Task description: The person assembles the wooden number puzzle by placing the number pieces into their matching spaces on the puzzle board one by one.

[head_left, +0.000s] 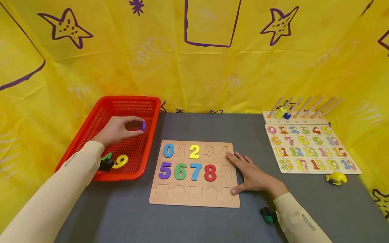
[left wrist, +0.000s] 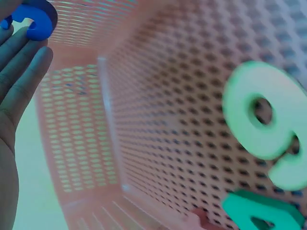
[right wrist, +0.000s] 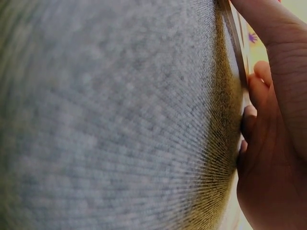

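Over the red basket (head_left: 155,135), my left hand (head_left: 117,130) pinches a purple number piece (head_left: 143,126) between thumb and fingers. In the left wrist view that curved piece (left wrist: 42,21) looks blue and is partly cut off, so its digit is unclear. A yellow 9 (head_left: 120,161) and a green 4 (head_left: 107,156) lie in the basket. My right hand (head_left: 250,173) rests on the right edge of the wooden number board (head_left: 194,201), thumb and fingers spread. The board holds 0, 2, 5, 6, 7 and 8; the 1, 3, 4, 9 and shape recesses are bare.
To the right lies a second number board (head_left: 313,148) with a pegged counting stand (head_left: 296,118) behind it. A small yellow toy (head_left: 336,178) sits by its front corner. Yellow patterned cloth (head_left: 194,74) hangs behind the grey table (head_left: 170,226).
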`<state>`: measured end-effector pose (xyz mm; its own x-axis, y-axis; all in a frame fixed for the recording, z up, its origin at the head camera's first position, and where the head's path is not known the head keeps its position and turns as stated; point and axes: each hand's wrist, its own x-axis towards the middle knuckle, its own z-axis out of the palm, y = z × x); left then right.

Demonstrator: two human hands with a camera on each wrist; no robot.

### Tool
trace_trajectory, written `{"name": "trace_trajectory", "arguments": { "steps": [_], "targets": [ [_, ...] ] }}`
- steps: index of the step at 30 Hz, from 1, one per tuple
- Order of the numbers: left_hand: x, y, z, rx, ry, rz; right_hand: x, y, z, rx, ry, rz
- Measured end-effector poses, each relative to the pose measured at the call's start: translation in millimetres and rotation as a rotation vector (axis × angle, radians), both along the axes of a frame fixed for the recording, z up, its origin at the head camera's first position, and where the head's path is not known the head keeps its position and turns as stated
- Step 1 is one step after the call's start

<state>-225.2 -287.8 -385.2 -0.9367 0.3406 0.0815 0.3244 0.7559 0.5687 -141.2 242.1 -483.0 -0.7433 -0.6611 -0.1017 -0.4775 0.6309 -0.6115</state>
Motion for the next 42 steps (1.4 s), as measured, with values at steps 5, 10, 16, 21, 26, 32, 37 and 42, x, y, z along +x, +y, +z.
{"name": "trace_trajectory", "arguments": {
  "steps": [5, 10, 16, 21, 26, 32, 37, 42],
  "targets": [
    [6.7, 10.9, 18.7, 0.203, -0.040, 0.076, -0.7, 0, -0.3, 0.000, 0.008, 0.004],
    [11.0, 23.3, 28.7, 0.378, -0.084, 0.080, -0.6, 1, -0.9, -0.003, 0.002, 0.005],
    [11.2, 40.2, 29.2, 0.777, -0.208, -0.021, -0.2, 0, -1.7, 0.005, -0.009, -0.003],
    [9.5, 58.2, 28.7, 1.067, -0.327, -0.121, -0.5, 1, -1.6, 0.002, -0.012, -0.002],
    [11.9, 76.7, 29.3, 1.118, -0.393, -0.175, -1.0, 1, -1.9, 0.000, -0.008, 0.002],
    [16.9, 103.8, 28.6, 1.014, -0.429, -0.166, -1.3, 1, -1.4, -0.004, -0.007, 0.005],
    [24.7, 133.3, 20.6, 0.865, -0.489, -0.115, -1.1, 2, -2.4, 0.000, -0.007, 0.003],
    [30.6, 160.8, 10.6, 0.747, -0.514, -0.090, -1.1, 2, -1.8, -0.003, -0.006, 0.005]
  ]
}}
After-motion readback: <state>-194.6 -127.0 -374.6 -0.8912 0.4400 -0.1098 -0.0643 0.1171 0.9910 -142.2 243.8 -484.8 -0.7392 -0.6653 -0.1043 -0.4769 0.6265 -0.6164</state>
